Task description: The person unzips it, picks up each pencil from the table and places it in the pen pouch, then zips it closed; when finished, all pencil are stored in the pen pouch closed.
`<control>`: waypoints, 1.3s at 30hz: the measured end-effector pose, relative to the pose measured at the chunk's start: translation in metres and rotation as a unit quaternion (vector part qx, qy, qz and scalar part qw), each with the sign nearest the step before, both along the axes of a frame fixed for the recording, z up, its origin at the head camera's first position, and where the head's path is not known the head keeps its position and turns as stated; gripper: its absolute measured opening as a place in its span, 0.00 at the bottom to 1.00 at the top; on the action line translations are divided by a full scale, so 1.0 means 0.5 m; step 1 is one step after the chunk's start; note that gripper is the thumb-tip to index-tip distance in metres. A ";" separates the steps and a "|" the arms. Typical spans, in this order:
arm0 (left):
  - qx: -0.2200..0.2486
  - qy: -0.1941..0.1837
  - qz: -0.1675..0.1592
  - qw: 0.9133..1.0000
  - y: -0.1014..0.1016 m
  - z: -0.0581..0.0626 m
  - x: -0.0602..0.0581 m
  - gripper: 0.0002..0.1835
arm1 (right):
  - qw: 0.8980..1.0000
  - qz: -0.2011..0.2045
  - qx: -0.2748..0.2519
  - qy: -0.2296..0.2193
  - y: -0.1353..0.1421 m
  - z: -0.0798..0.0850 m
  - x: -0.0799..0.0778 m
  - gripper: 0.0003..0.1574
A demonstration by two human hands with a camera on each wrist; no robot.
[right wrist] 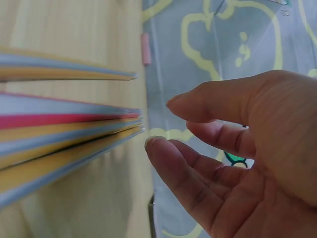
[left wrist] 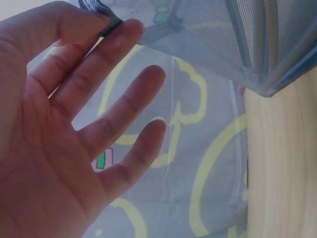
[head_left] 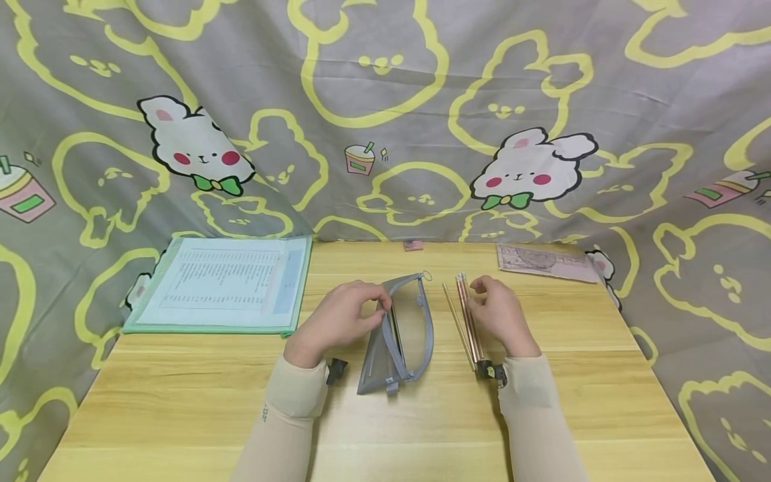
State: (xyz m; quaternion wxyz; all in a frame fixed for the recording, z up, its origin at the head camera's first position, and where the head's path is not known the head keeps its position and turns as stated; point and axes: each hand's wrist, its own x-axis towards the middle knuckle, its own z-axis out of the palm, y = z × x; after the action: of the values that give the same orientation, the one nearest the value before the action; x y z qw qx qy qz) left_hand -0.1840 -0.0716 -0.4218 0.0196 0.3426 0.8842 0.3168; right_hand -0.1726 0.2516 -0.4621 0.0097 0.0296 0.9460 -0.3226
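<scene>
My left hand [head_left: 343,318] pinches the edge of a grey mesh zip pouch [head_left: 378,361] between thumb and index finger; its other fingers are spread in the left wrist view. The pouch stands with its mouth wide apart, and long thin sticks [left wrist: 271,39] show inside through the mesh. To the right of the pouch, several pencils [head_left: 465,301] lie side by side on the table, with one gold pencil [head_left: 454,314] slightly apart on their left. My right hand [head_left: 496,314] is just beside the pencils' far ends, thumb and fingertips apart with nothing between them.
A clear document folder [head_left: 229,278] with green edging and a printed sheet lies at the back left of the wooden table [head_left: 181,402]. At the back right is a flat pinkish printed case [head_left: 542,262]. A small pink piece [head_left: 413,246] sits by the patterned curtain [head_left: 385,87].
</scene>
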 end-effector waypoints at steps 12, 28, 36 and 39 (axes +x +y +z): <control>-0.006 0.004 0.006 1.000 0.000 0.001 0.001 0.06 | 1.000 -0.005 0.015 -0.004 0.003 -0.041 -0.012 0.28; -0.005 0.004 0.003 1.000 0.001 0.000 0.000 0.05 | 1.000 -0.010 0.026 -0.013 0.000 -0.051 -0.017 0.23; -0.003 0.007 0.001 1.000 0.002 -0.001 0.000 0.06 | 0.999 -0.015 0.039 -0.021 -0.002 -0.049 -0.012 0.23; -0.001 0.004 0.000 1.000 0.001 0.000 0.000 0.06 | 0.999 -0.018 0.044 -0.021 -0.002 -0.049 -0.010 0.22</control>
State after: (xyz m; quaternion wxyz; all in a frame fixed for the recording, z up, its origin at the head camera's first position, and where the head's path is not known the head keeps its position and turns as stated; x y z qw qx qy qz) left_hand -0.1842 -0.0709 -0.4220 0.0163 0.3435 0.8849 0.3141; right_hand -0.1776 0.2507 -0.4867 0.0225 0.0534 0.9583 -0.2800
